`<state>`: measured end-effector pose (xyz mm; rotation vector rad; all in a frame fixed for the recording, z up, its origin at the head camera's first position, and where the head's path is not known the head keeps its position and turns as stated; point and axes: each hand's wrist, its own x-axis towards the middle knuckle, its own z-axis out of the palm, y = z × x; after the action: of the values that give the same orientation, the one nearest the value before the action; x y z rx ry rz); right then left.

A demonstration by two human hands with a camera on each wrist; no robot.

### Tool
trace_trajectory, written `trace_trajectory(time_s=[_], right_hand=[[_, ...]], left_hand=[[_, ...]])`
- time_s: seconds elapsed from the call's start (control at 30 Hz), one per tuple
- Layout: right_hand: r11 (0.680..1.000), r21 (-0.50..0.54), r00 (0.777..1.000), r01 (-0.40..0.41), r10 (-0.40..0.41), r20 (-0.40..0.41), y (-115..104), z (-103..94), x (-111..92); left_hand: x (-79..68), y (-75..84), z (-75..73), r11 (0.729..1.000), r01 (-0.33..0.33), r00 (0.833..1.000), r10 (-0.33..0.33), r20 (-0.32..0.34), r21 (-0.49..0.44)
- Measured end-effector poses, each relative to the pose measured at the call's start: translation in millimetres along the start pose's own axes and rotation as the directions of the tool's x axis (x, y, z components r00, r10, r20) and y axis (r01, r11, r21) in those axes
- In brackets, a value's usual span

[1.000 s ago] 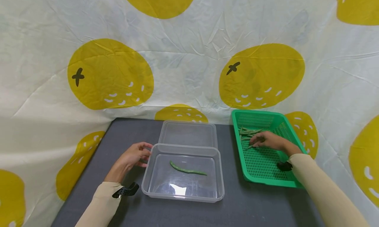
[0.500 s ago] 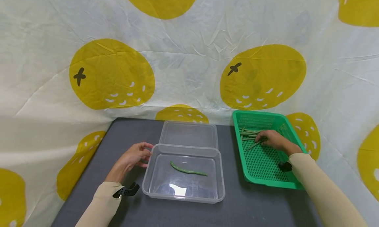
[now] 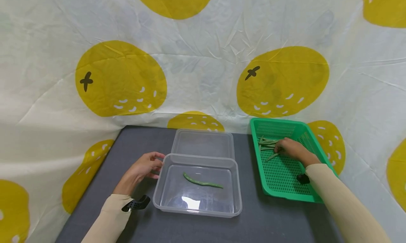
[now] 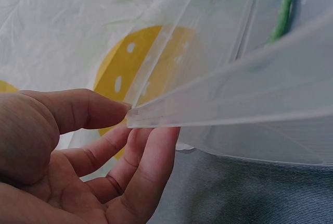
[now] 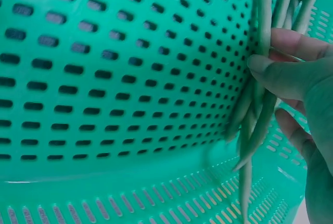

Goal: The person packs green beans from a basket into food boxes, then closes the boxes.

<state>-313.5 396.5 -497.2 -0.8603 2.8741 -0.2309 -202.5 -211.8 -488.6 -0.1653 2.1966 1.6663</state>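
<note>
the green bean (image 5: 264,13) i'm watching is down inside the green basket (image 3: 288,197), pinched by the right hand (image 3: 291,148). on the right wrist feed its thumb lies across the bean and the index finger sits behind it. the fingers crowd that view, so i can't be sure whether the pinch takes in one bean or more. the other beans (image 3: 268,142) lie in a loose bunch just beside the fingertips, toward the basket's far left.

left of the basket, with a strip of table between, i have the clear container (image 3: 197,212), upright, with a single curved bean (image 3: 203,183) lying on its floor. the left hand (image 3: 142,168) is clamped on the container's far left corner, thumb at the rim and fingers beneath it. a clear lid (image 3: 203,142) lies flat just behind the container.

all of this rests on the dark grey table (image 3: 253,222). each cream sleeve (image 3: 109,215) ends near a black wrist device (image 3: 136,203). behind everything i see a white cloth (image 3: 203,70) printed with big yellow fruits.
</note>
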Motion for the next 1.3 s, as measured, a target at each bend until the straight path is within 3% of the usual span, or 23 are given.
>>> trace_trajectory(time_s=[0.4,0.63,0.83,1.3], right_hand=[[0.995,0.093,0.999,-0.028,0.031,-0.029,-8,-11.3,-9],[0.994,0.102,0.997,0.036,-0.029,-0.072,-5,-12.8,-9],[0.980,0.194,0.994,0.052,-0.032,-0.104,-8,-20.4,-11],[0.969,0.247,0.995,0.016,0.010,-0.101,-16,-33.8,-20]], left_hand=[[1.9,1.0,-2.8,1.000,-0.010,1.000,0.010,0.013,-0.006],[2.6,1.4,-2.7,1.000,-0.008,1.000,0.008,0.010,0.005],[2.7,0.1,-2.1,1.000,-0.004,1.000,0.004,0.009,0.003],[2.4,-0.3,-1.0,1.000,-0.009,1.000,0.009,0.008,0.003]])
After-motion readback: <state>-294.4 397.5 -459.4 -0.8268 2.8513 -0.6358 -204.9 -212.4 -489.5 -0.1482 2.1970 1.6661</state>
